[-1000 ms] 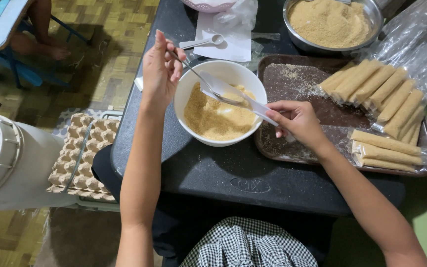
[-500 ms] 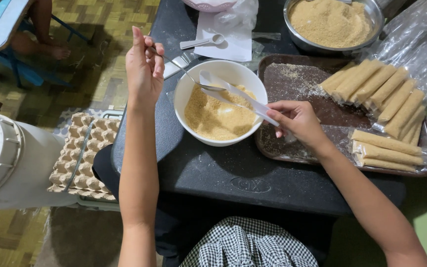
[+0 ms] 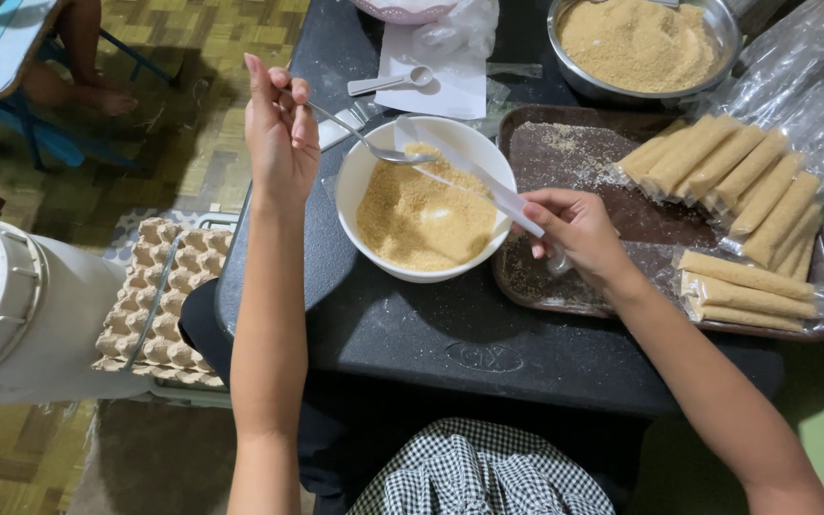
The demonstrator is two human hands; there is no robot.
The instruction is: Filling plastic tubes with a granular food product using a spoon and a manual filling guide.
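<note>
A: Metal spoon pinched in the left hand, fingers closed on its handle, bowl end over the far rim of the white bowl with tan crumbs heaped on it. Right hand grips a thin clear plastic sleeve, its open mouth slanting over the bowl.

B: Note on technique?

A: Judgement only — bring spoon tip right to the sleeve mouth, tilt slowly, keep both above the bowl so spills fall back into the crumb mixture. Hold the sleeve near its mouth so it stays open.

B: Surface?

A: Dark table. Brown tray just right of the bowl, dusted with crumbs, filled sleeves stacked on its right side. Steel bowl of the same mixture beyond it. White measuring spoon on paper at the far edge.

B: Room?

A: Patterned yellow floor — egg trays and a white container on the left.
</note>
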